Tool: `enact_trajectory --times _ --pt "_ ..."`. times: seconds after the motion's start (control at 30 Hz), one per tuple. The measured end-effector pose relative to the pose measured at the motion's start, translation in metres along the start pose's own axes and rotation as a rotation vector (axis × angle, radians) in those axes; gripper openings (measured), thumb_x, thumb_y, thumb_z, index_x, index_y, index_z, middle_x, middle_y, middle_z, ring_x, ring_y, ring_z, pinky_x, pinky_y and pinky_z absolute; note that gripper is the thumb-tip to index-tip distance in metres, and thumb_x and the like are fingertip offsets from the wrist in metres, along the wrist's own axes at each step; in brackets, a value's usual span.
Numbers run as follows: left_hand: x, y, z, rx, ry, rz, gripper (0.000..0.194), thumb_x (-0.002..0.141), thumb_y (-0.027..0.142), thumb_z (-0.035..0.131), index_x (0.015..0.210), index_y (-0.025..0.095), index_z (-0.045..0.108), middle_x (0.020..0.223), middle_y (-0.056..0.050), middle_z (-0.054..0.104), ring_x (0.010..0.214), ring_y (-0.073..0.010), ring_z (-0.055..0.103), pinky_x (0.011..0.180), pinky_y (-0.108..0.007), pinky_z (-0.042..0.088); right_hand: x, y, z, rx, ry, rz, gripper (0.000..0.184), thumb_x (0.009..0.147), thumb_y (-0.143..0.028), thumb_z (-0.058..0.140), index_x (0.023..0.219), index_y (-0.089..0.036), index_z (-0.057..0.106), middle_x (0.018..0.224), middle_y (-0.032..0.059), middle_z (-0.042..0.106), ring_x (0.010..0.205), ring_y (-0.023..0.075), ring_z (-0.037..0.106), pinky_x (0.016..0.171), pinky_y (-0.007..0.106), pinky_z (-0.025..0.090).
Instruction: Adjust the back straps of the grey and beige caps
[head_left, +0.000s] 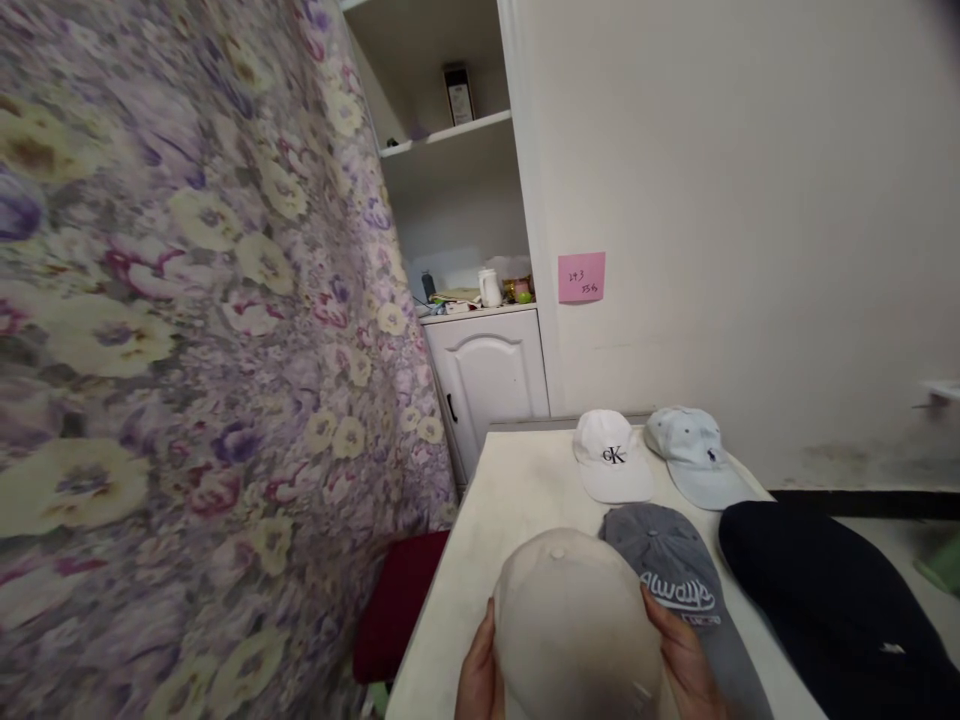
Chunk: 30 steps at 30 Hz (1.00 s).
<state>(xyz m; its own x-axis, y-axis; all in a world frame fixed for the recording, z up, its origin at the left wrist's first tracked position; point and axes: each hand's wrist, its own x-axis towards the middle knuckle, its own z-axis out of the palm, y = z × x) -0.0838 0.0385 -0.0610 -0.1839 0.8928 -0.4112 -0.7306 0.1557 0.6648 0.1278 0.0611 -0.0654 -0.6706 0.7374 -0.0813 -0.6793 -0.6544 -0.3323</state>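
While both hands frame it at the near edge of the desk [517,480], the beige cap [574,625] sits between them — crown up, button on top, resting low in the view. Left hand [480,675] wraps the cap's left side, thumb lying along the fabric; right hand [686,665] cups the right side, fingers curled against the crown. Both grips are closed on the cap, one per side. Whether the cap rests on the desk or is lifted just clear cannot be told.

Orientation: the brim is hidden, so the cap's long axis is uncertain; judging by the crown, it seems to run toward and away from the person. Neither hand is clearly nearer — the hold looks symmetric.

Neighbours: grey cap [671,575] with white lettering lies just beside the beige one on its right, touching or tucked under the right hand. Beyond it, white cap [611,455] and pale blue cap [694,455] sit side by side at the far end. Dark garment [832,590] covers the right of the desk. Floral curtain [187,350] hangs to the left.
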Motion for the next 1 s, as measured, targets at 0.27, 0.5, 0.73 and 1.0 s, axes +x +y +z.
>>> enact_trajectory --times 0.27,0.5,0.73,1.0 --pt "0.008 -0.004 -0.006 -0.063 -0.008 -0.011 0.018 0.08 0.032 0.068 0.088 0.021 0.08 0.101 -0.01 0.082 0.13 -0.0347 0.059 0.113 -0.049 0.043 0.001 0.003 -0.001 -0.002 0.028 -0.03 0.045 0.07 -0.044 0.086 0.103 -0.016 0.079 0.095 0.0125 0.084 0.1 0.0351 0.075 0.1 0.053 0.051" --pt "-0.004 0.0 -0.005 0.011 -0.09 0.011 0.03 0.075 0.04 0.076 0.099 0.022 0.08 0.104 -0.01 0.082 0.13 -0.0381 0.059 0.113 -0.052 0.041 -0.001 0.009 0.004 0.009 0.041 0.005 0.044 0.064 -0.046 0.088 0.096 -0.017 0.082 0.1 0.0144 0.083 0.102 0.0372 0.074 0.103 0.055 0.049" --pt "0.001 0.002 -0.012 0.05 -0.071 0.074 0.034 0.073 0.04 0.077 0.105 0.028 0.079 0.104 -0.007 0.082 0.13 -0.0388 0.058 0.113 -0.051 0.042 -0.002 0.013 0.004 -0.04 0.049 -0.005 0.057 0.066 -0.05 0.086 0.113 -0.018 0.077 0.108 0.0143 0.082 0.108 0.0377 0.072 0.104 0.056 0.047" --pt "0.004 0.009 -0.007 0.014 -0.027 0.063 0.026 0.074 0.035 0.077 0.095 0.019 0.079 0.099 -0.011 0.083 0.124 -0.0385 0.063 0.109 -0.051 0.046 -0.019 0.021 -0.004 -0.167 0.066 -0.01 0.054 0.062 -0.053 0.086 0.104 -0.02 0.079 0.111 0.0159 0.08 0.113 0.0403 0.069 0.103 0.057 0.049"
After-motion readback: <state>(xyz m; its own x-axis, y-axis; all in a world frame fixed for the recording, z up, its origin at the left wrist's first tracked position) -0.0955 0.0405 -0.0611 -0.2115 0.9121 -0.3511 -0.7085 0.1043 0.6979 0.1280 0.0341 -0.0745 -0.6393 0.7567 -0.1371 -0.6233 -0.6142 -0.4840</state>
